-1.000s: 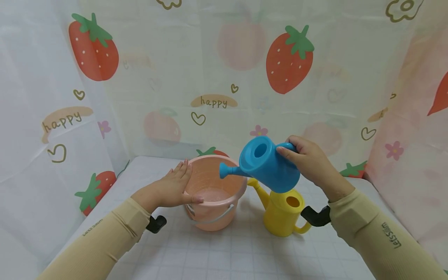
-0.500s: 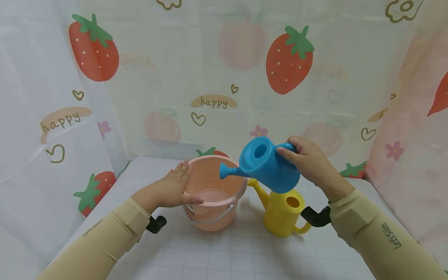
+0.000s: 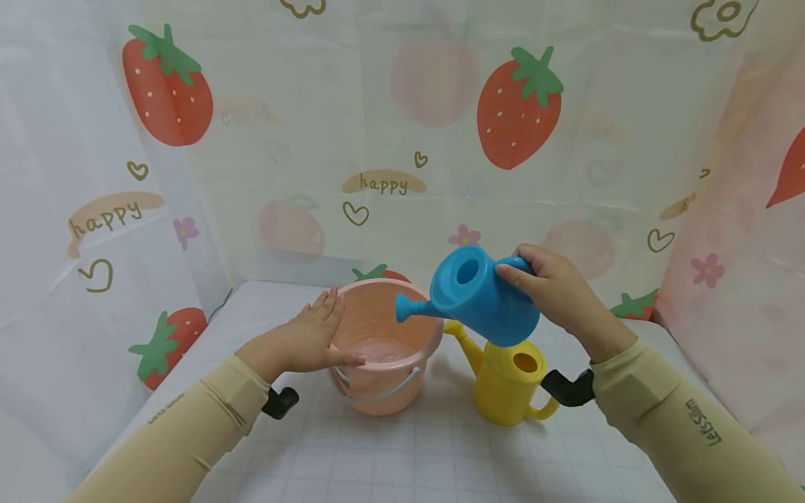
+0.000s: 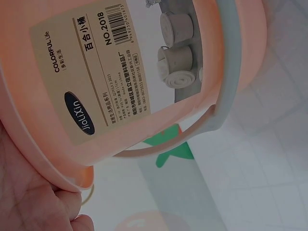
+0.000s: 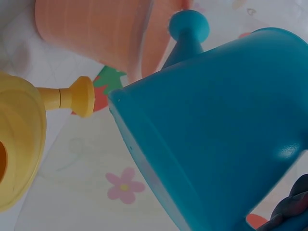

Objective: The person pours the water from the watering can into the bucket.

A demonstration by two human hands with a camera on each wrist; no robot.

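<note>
My right hand (image 3: 556, 283) grips the handle of a blue watering can (image 3: 497, 311). The can is tilted to the left, and its spout (image 3: 411, 307) reaches over the pink bucket (image 3: 383, 391). On the bucket's left rim rests my left hand (image 3: 302, 339), fingers straight and thumb across the front edge. Glints show on the bucket's floor; a stream from the spout cannot be made out. The left wrist view shows the bucket's printed label (image 4: 91, 72) and its lowered handle (image 4: 228, 72). In the right wrist view the blue can's body (image 5: 207, 130) hides most of the right hand.
A yellow watering can (image 3: 503, 395) stands upright below the blue one, right of the bucket, its spout toward the bucket. All stand on a white checked tabletop (image 3: 377, 461). Printed curtains (image 3: 302, 154) enclose the back and sides.
Both hands, the blue watering can and the bucket stay almost still. Glints on the bucket's floor look slightly different.
</note>
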